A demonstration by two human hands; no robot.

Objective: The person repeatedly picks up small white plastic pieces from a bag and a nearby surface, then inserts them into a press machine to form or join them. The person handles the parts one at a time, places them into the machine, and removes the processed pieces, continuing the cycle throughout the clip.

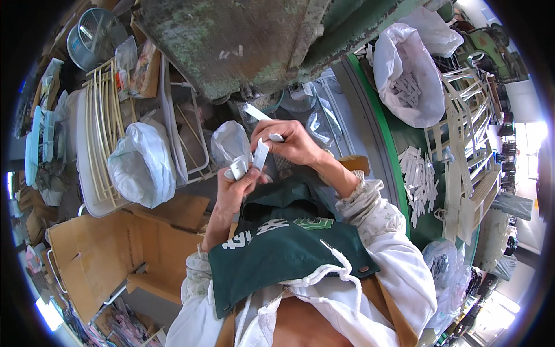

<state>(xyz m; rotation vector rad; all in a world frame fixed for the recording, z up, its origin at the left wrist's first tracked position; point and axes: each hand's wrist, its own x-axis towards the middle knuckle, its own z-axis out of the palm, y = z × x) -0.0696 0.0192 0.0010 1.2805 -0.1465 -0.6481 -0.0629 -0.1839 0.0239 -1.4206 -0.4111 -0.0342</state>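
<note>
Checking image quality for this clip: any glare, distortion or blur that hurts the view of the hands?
Head view: strong fisheye bending and a dark rim; windows blown out at the right edge; left hand and right hand evenly lit, fairly sharp, holding white plastic pieces.

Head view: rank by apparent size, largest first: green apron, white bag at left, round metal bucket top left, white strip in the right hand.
1. green apron, though it sits closest to the camera, which inflates it
2. white bag
3. metal bucket
4. white strip in the right hand
</note>
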